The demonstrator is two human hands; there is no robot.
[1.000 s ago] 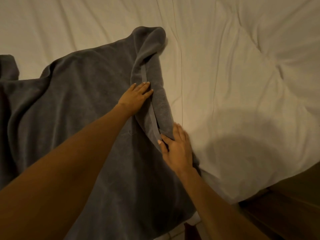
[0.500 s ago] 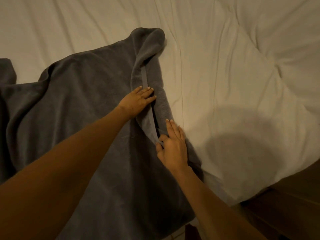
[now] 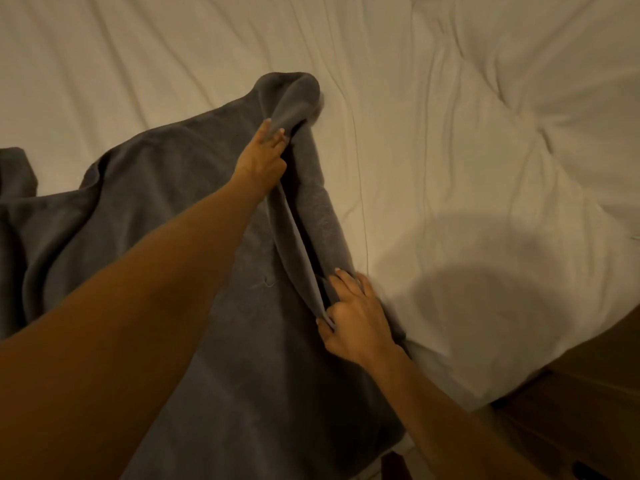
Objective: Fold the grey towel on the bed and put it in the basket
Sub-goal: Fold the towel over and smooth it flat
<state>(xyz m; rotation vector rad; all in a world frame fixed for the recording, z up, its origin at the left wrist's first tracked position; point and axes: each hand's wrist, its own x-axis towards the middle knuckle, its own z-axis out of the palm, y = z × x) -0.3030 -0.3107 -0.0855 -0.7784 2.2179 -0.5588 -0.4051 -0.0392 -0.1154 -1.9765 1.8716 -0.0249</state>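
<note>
grey towel (image 3: 166,209) spread rumpled over the white bed (image 3: 450,150), its right edge rolled over into a long fold. left hand (image 3: 261,157) at the far end of that fold, fingers curled round a bunched corner. right hand (image 3: 356,317) at the near end, thumb and fingers pinching the hem band.

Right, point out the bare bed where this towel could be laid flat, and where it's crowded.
Bare white sheet runs right of the grey towel out to the bed's edge, and beyond the towel's bunched far corner. The left and near side is crowded: the towel covers it, with the left hand and right hand gripping its rolled edge.
</note>
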